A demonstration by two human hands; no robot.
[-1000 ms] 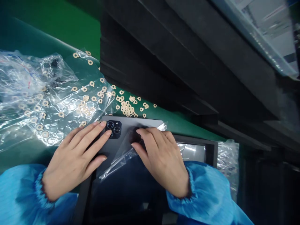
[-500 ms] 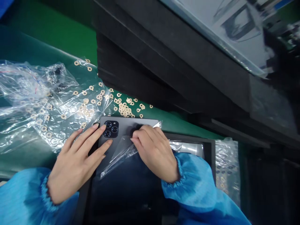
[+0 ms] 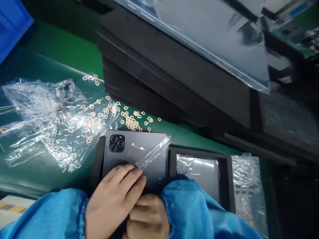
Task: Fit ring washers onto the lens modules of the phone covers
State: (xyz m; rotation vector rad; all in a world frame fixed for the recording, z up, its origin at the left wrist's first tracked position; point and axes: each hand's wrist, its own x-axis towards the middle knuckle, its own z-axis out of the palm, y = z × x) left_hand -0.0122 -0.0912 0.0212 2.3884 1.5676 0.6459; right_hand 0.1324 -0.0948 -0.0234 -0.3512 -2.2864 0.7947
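Observation:
A grey tablet (image 3: 154, 141) lies back up below me, with a round-lensed camera block (image 3: 117, 143) at its upper left corner. Clear plastic film (image 3: 154, 152) lies over its back, creased along a slanting edge. My left hand (image 3: 114, 196) rests on the tablet's lower part, fingers laid out side by side, their tips at the film. Just below and to the right, my right hand (image 3: 148, 215) is closed in a fist near the tablet's lower end. Whatever its fingers grip is hidden.
Small gold ring-shaped tabs (image 3: 132, 122) are scattered beyond the tablet, near a crumpled clear bag (image 3: 45, 99). Black foam sheets (image 3: 169, 69) are stacked behind. A black frame (image 3: 225, 166) and a plastic bag (image 3: 249, 196) lie right; a blue bin (image 3: 13, 28) stands far left.
My left hand has moved from beside the camera block down onto the tablet. My right hand has drawn down toward me, and the film's creased edge now slants across the upper right.

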